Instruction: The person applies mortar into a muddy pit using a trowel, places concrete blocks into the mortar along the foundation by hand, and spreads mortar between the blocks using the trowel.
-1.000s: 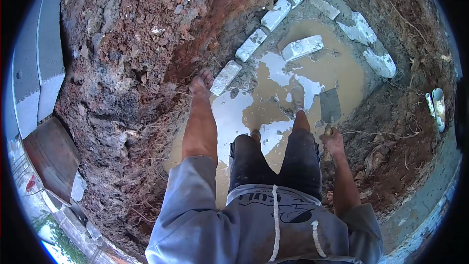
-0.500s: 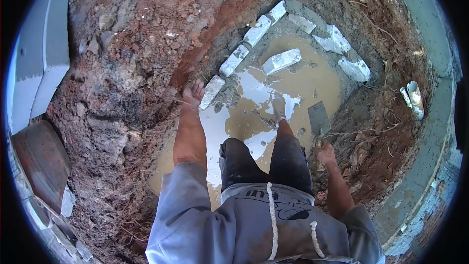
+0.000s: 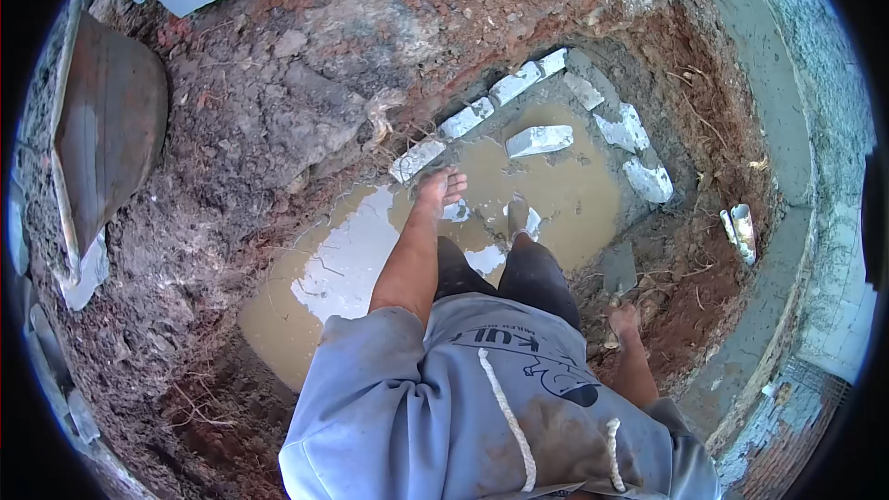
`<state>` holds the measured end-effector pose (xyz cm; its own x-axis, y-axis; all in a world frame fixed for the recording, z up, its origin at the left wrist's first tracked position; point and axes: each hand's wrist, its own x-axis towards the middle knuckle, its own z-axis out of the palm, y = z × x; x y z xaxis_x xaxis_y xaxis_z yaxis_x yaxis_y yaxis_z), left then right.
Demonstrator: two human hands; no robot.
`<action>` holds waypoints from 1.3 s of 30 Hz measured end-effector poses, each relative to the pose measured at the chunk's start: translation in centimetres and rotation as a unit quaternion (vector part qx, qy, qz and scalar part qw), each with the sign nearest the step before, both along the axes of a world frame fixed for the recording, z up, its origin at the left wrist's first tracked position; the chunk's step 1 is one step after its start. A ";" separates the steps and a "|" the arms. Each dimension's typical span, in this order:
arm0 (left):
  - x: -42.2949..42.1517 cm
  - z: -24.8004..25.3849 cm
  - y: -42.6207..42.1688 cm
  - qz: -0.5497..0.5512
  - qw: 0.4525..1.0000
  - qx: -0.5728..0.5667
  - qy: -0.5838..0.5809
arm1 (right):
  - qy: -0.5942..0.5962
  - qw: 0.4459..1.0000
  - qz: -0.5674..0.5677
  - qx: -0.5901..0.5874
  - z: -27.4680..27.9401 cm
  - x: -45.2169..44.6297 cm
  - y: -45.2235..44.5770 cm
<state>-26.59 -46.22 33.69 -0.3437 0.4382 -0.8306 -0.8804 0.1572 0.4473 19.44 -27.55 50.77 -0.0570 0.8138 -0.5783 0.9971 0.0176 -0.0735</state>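
Note:
My left hand point(image 3: 442, 187) is held out over the muddy water point(image 3: 482, 176), fingers apart and holding nothing. Just above it lies the nearest block point(image 3: 418, 159) of a row along the pit's upper left side. At the right, my right hand point(image 3: 624, 318) is closed round the handle of a trowel, whose flat grey blade point(image 3: 619, 268) points away from me over the water's edge. A loose pale block point(image 3: 540, 140) lies in the water beyond my left hand. My legs stand in the pit, one foot partly under water.
More blocks point(image 3: 647, 181) line the right side of the pit. Two short white pipes point(image 3: 744, 233) stick out of the soil. A curved concrete edge point(image 3: 782, 250) runs down the right. A rusty metal wheelbarrow-like tray point(image 3: 111, 116) stands at the left, on rough soil.
The view has swung round towards the left. My left hand has moved from beside the end block to over the water. The trowel stays in my right hand.

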 end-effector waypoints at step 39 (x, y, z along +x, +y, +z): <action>2.8 -0.3 -21.4 -0.253 0.873 -0.211 0.360 | -0.015 0.994 -0.106 0.026 -2.0 3.6 -4.9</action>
<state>-23.84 -67.59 33.41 -0.6941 0.3928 -0.6034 -0.1658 0.7284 0.6648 23.01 -32.42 48.80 0.1359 0.8350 -0.5333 0.9805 -0.1905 -0.0485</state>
